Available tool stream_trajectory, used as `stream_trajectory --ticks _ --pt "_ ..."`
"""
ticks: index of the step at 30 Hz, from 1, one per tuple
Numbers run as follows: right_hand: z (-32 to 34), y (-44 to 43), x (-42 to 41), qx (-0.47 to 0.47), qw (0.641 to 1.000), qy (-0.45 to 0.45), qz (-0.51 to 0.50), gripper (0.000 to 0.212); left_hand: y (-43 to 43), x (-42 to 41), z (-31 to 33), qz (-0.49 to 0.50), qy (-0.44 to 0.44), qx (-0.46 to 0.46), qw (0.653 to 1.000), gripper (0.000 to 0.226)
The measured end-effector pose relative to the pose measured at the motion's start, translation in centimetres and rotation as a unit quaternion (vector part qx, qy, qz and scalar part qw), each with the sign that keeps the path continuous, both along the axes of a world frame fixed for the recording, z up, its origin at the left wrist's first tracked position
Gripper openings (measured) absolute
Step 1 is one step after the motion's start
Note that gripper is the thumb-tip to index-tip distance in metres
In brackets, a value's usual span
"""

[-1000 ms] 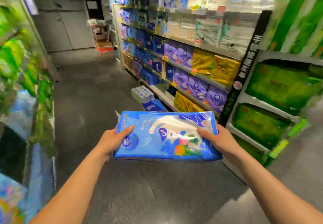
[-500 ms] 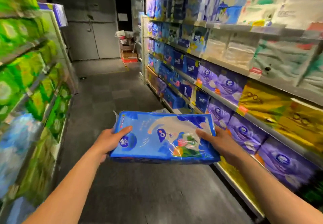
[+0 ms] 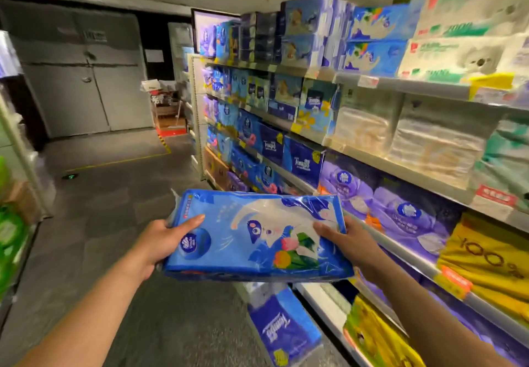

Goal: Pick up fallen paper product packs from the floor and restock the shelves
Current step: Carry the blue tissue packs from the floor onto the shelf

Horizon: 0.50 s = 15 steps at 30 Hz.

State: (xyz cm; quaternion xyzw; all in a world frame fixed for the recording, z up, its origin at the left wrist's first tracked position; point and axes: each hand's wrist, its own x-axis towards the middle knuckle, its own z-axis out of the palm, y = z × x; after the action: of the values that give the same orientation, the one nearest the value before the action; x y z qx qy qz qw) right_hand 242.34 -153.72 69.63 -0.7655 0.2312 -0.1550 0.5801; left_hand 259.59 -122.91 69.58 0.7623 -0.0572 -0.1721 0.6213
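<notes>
Left of the blue pack (image 3: 257, 237), at the frame edge, glossy green packs (image 3: 8, 240) fill a shelf; detail is blurred. Beyond the pack and to its left, flat grey double doors (image 3: 86, 94) close the aisle end. Dark, matte floor tiles (image 3: 114, 200) lie beneath the pack.

The left hand (image 3: 160, 243) grasps the pack's left short end, thumb on the top face, fingers curled underneath.

The blue pack is a flat, soft rectangular block in shiny, crinkled plastic film printed with a white cat and tulips. It is carried in the air above the aisle floor, tilted slightly.

Below the pack's right half, a dark blue Tempo pack (image 3: 283, 329) lies on the floor beside the bottom shelf.

The right hand (image 3: 346, 240) grasps the pack's right end, thumb on top.

Right of the pack, the metal shelving (image 3: 423, 87) is fully stocked: purple film packs (image 3: 400, 209) level with it, yellow packs (image 3: 486, 257) further right, and white packs (image 3: 429, 143) in clear film above.
</notes>
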Motion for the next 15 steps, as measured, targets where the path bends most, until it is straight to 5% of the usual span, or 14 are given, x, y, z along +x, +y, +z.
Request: stream_trajectory --ticks 15 --pt "11.1 -14.2 41.0 -0.088 0.990 -0.066 -0.091 0.022 -19.0 49.2 10.0 -0.161 -0.098 -0.053 0.981 0.043"
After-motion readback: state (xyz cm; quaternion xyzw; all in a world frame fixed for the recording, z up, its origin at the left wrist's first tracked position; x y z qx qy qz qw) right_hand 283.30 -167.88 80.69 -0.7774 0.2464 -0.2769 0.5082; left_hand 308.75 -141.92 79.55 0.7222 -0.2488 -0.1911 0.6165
